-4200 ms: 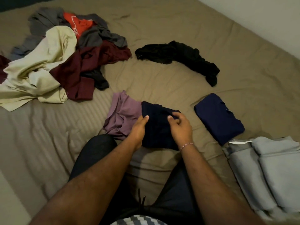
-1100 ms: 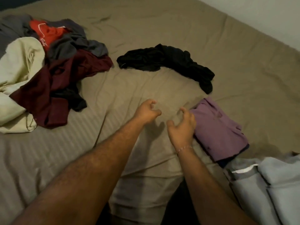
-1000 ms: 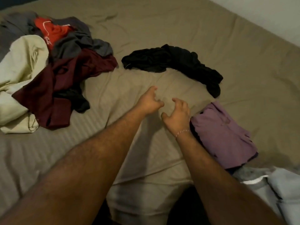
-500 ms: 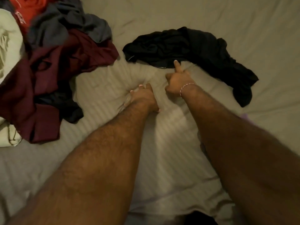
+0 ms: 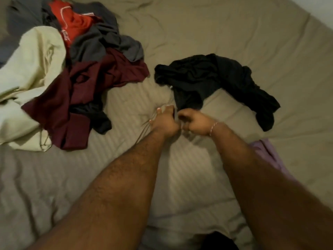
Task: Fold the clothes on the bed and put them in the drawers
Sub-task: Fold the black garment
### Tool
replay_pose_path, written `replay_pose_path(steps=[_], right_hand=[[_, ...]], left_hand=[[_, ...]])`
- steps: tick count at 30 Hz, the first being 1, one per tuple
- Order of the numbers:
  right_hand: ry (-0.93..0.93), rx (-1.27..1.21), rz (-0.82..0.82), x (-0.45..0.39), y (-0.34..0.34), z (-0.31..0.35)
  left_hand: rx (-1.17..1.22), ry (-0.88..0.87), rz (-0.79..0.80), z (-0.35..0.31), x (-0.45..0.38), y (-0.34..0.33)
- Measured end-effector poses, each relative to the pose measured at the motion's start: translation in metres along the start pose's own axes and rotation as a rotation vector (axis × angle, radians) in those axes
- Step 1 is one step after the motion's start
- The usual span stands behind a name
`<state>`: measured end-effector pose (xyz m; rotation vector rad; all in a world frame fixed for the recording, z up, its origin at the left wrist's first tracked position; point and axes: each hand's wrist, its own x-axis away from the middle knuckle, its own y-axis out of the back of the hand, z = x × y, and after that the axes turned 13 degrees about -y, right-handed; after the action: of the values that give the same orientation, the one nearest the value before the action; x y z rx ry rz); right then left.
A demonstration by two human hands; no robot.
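Olive bed sheet (image 5: 207, 24) carries my black garment (image 5: 207, 78), centre. My right hand (image 5: 195, 121) grasps its near edge; my left hand (image 5: 164, 121), fingers spread, presses the sheet beside it. Unfolded pile (image 5: 68, 78) lies left.

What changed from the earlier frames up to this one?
Both hands let go of the folded dark and purple garments, now stacked at the right with only a purple garment edge showing, and reached forward. The right hand now grips the black garment by its near edge, which has moved toward the person; the left hand rests on the sheet. The clothes pile is unchanged.
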<state>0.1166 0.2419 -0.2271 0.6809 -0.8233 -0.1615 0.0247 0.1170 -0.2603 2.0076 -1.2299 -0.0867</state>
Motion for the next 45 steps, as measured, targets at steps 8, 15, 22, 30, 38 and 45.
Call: replay_pose_path(steps=[8,15,22,30,38,45], right_hand=[[-0.093,-0.691,0.328,0.133,-0.150,0.024],[0.069,-0.540,-0.159,0.193,-0.206,0.044],[-0.282,-1.013,-0.438,0.215,-0.222,0.075],[-0.014,-1.046,-0.386,0.275,-0.211,0.103],[0.300,-1.340,0.353,0.344,-0.189,0.118],[-0.210,-1.070,-0.414,0.322,-0.207,0.050]], left_hand=[[1.261,0.322,-0.210,0.032,0.106,0.008],[1.042,0.122,-0.362,0.072,0.196,0.028],[1.335,-0.190,-0.302,0.056,0.292,0.022],[1.420,-0.204,-0.505,0.073,0.355,0.045],[1.347,-0.464,-0.705,0.036,0.412,0.095],[0.703,-0.233,-0.700,0.010,0.408,0.019]])
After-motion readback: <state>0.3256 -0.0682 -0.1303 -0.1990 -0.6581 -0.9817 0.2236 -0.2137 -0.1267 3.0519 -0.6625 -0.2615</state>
